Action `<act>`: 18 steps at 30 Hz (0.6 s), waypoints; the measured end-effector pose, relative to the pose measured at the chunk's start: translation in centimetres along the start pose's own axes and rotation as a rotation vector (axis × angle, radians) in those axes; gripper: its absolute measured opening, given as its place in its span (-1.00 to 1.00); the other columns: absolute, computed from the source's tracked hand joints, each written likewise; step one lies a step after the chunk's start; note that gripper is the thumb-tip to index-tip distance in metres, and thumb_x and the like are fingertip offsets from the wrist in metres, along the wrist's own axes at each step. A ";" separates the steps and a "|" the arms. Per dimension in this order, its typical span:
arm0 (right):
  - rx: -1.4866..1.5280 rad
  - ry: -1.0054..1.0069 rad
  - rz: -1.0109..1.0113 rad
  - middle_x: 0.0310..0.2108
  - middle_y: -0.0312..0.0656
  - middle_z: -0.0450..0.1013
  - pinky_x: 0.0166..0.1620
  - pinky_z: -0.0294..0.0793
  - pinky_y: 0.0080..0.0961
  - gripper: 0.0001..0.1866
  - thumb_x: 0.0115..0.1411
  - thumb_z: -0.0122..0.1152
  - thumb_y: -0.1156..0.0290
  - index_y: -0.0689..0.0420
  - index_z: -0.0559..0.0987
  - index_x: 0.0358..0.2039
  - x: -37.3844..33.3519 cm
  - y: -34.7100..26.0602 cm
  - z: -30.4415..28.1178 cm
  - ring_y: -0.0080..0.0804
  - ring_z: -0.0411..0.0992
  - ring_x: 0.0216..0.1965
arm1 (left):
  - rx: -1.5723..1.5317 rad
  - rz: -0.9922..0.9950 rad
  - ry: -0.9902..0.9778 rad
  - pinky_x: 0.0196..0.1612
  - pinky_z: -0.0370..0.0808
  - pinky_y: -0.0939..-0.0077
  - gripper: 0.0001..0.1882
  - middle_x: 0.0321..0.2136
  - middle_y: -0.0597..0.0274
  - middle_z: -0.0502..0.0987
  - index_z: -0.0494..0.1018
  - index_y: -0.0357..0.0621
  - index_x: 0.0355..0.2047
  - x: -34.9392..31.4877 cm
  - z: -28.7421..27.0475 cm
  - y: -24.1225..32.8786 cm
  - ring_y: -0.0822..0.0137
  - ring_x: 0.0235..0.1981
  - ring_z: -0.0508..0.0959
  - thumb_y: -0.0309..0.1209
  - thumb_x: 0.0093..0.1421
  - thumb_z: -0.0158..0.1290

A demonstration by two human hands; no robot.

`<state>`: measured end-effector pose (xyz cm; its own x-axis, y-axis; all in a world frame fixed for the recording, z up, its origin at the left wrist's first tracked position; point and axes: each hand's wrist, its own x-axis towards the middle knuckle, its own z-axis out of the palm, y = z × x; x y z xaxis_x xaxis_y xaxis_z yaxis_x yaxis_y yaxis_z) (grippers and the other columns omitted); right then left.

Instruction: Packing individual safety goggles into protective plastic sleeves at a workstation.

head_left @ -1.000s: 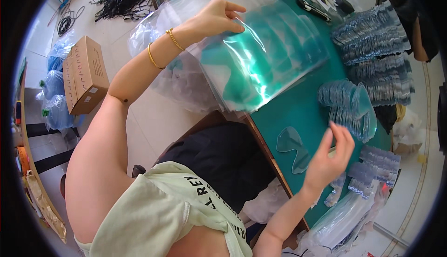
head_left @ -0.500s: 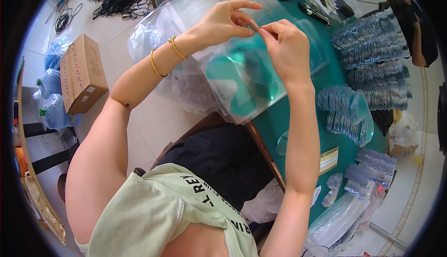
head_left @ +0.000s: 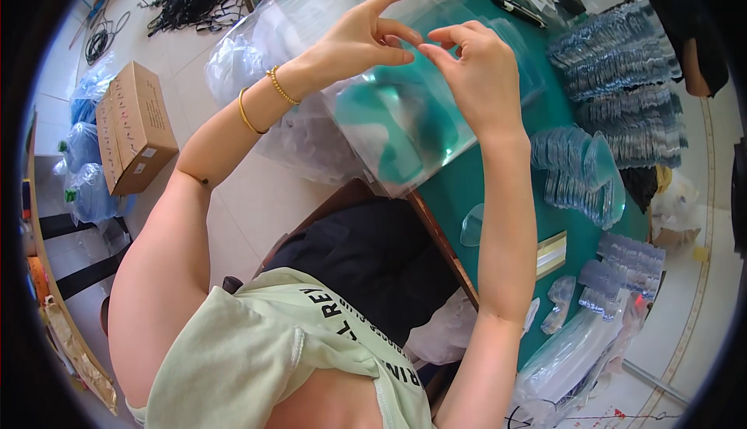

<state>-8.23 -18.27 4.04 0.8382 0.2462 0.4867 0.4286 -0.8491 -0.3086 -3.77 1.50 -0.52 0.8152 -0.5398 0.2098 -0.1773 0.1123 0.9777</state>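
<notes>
On the worktop, clear sheets lie beneath your left hand and right hand, tips together; can't tell if gripping.

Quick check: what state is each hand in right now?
Left hand: partly open, index finger extended, over the clear sheets; nothing visibly held.
Right hand: thumb and index finger nearly closed; whether they hold anything cannot be told.

Pale green shirt, gold bracelets
</notes>
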 end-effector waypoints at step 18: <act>-0.222 0.581 0.398 -0.37 -0.23 0.64 -0.23 0.48 -0.55 -0.70 0.31 0.29 0.20 0.20 0.71 -0.20 -1.6 3.2 -11.4 -0.51 0.51 -0.39 | 0.433 -0.120 0.130 -0.04 0.56 0.39 -0.02 -0.24 0.10 0.67 -0.01 -0.10 0.44 -0.7 0.7 -1.5 0.26 -0.24 0.61 -0.50 0.07 0.28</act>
<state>-12.07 -26.67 11.58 0.5761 -0.3348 0.7456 -0.0004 -0.9124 -0.4094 -4.42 1.13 -2.12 0.9013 -0.4159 0.1214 -0.2692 -0.3181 0.9090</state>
